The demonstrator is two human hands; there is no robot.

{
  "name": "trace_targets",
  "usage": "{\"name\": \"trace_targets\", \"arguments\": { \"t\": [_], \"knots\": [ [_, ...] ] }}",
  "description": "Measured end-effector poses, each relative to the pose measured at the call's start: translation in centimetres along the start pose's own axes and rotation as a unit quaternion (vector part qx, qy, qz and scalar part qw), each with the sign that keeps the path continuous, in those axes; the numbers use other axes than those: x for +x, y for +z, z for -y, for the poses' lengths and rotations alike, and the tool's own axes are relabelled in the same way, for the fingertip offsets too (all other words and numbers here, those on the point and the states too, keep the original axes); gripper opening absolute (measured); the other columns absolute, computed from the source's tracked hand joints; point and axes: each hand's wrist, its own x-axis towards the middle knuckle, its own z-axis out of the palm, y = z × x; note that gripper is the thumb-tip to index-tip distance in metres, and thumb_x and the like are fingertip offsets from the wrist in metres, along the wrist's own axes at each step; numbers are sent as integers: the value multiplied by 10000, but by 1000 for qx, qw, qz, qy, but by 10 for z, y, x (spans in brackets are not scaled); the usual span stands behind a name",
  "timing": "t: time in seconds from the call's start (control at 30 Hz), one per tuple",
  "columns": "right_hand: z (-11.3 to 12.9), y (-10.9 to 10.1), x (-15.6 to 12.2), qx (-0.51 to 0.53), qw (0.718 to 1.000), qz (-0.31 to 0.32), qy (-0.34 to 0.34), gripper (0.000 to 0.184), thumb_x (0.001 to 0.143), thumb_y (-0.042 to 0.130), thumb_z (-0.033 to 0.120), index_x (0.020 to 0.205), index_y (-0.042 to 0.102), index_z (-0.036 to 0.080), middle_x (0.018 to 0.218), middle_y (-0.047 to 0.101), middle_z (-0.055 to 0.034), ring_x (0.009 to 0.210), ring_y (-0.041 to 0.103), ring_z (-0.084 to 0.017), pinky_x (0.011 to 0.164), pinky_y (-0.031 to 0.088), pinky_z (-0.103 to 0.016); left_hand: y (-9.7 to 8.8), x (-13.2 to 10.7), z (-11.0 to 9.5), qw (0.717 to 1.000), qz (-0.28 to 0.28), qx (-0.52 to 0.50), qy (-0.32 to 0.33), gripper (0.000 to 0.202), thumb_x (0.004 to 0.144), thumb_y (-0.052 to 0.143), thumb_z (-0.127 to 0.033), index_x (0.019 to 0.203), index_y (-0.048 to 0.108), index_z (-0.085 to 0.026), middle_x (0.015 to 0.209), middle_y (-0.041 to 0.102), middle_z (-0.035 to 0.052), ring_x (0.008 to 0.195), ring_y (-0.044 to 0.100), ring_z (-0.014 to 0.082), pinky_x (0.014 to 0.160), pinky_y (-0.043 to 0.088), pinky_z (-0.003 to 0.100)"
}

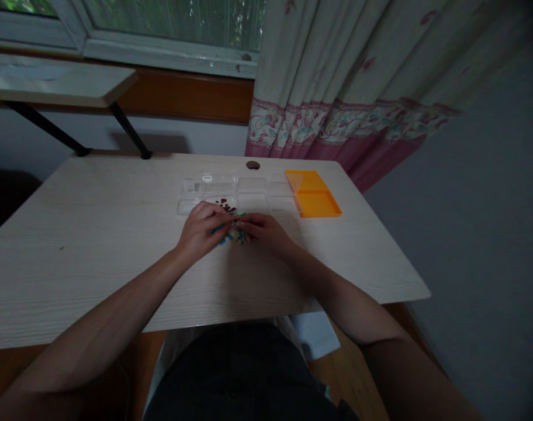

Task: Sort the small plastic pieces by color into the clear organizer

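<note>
My left hand (pixel 202 229) and my right hand (pixel 266 231) meet at the middle of a pale wooden table (pixel 95 234), fingers curled together over a small heap of colourful little pieces (pixel 232 232) in green, blue and yellow. Both hands touch the heap; what each pinches is too small to name. Just beyond the hands lies a clear plastic box with compartments (pixel 238 193). One compartment near my left hand holds several dark brown pieces (pixel 225 205).
An orange lid or tray (pixel 315 196) lies open at the box's right end. A round cable hole (pixel 253 165) sits near the table's far edge. A second table (pixel 51 82) stands at the back left under a window; curtains (pixel 336 76) hang on the right.
</note>
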Motion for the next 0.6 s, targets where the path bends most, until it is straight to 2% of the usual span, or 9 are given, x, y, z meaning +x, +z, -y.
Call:
{"name": "trace_targets", "arguments": {
  "t": [0.6],
  "knots": [
    [1, 1, 1, 0, 1000, -10, 8, 373, 737, 717, 511, 828, 687, 151, 602, 555, 37, 536, 462, -78, 512, 340, -216, 0, -1, 1, 1000, 13, -10, 2, 239, 910, 621, -241, 1127, 705, -293, 942, 664, 35, 906, 568, 176, 812, 461, 358]
  ]
}}
